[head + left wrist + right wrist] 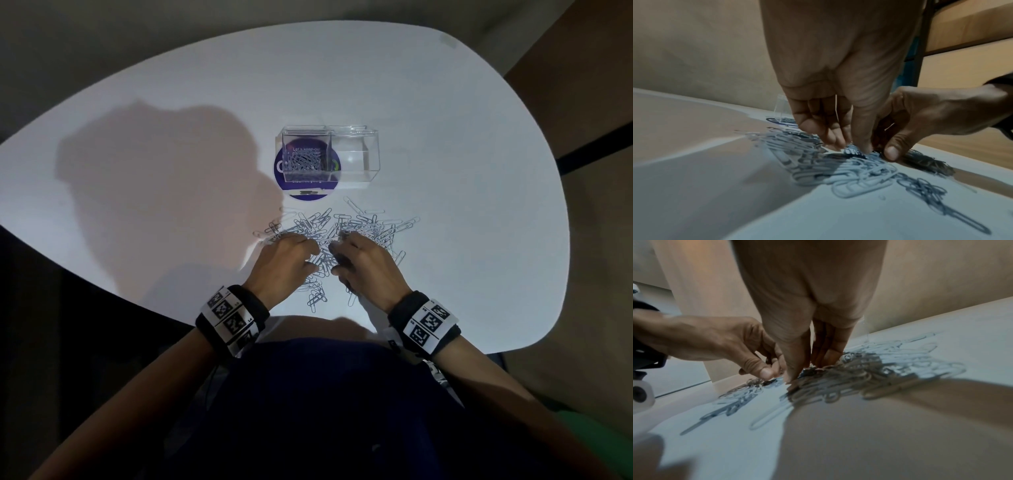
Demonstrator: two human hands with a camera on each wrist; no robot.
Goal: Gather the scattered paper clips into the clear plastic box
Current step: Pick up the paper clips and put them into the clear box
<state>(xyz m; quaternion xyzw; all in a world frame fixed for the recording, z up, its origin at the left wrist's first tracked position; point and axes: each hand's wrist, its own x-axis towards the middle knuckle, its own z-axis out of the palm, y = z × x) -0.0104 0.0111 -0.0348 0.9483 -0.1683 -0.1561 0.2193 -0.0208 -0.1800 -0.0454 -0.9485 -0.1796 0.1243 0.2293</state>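
On the table: a white, rounded table top held a loose heap of silver paper clips, spread just in front of the person and between both hands.
Box: the clear plastic box stood just beyond the heap, apart from it, partly over a round purple sticker. Its left compartment already held a cluster of clips; the right compartment looked empty.
Progress: judged partway through, with most clips not yet in the box.
How the clips should handle: light, stiff wire, smooth and likely slippery on the table top. They probably tangle and drag neighbours along, so a pinch into the thick middle of the heap, or a scoop from its edges, seemed the best hold. Single flat strays may need a fingernail under one end.
Left hand: the left hand was palm down at the heap's left side, fingers curled with the tips pressed into the clips, thumb drawn in towards them; a pinch on a few clips looked likely.
Right hand: the right hand mirrored it at the right side, fingers and thumb bunched downward onto the clips, nearly meeting the left fingertips.
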